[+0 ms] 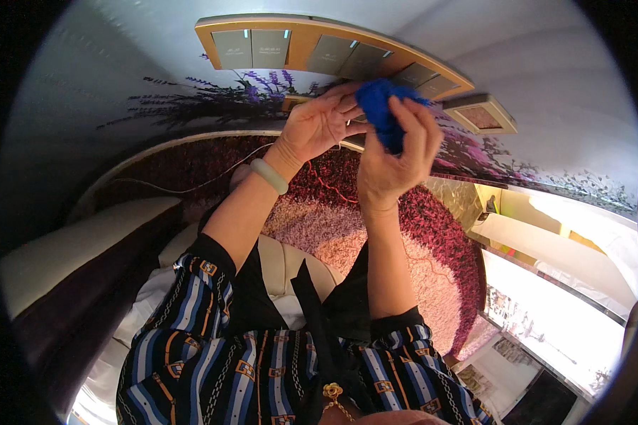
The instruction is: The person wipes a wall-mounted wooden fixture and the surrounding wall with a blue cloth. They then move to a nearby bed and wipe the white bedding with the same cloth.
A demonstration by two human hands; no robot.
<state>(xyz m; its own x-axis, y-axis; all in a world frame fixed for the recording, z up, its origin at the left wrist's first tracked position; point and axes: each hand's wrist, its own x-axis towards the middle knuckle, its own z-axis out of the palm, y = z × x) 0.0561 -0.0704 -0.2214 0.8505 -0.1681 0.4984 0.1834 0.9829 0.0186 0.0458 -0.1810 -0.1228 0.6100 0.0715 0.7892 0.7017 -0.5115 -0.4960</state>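
Observation:
A bunched blue cloth (pixel 380 109) is held up in my right hand (pixel 399 154), its fingers curled round it. My left hand (pixel 319 122), with a pale bangle on the wrist, is raised beside it with the fingers spread; its fingertips lie close to the cloth, and whether they touch it cannot be told. Just beyond both hands, a long gold-framed panel of grey wall switches (pixel 297 45) is fixed to the wall. The cloth and fingers overlap the panel's lower edge. A smaller framed plate (pixel 480 117) sits to the right of it.
The wall (pixel 154 48) bears printed purple flowers. Below lies a round pink and dark red shaggy rug (pixel 340 223), with a thin red cord (pixel 327 186) on it. A white cable (pixel 191 188) runs at the left, near a cream and dark padded edge (pixel 93 234). Bright shelving (pixel 537 228) stands at the right.

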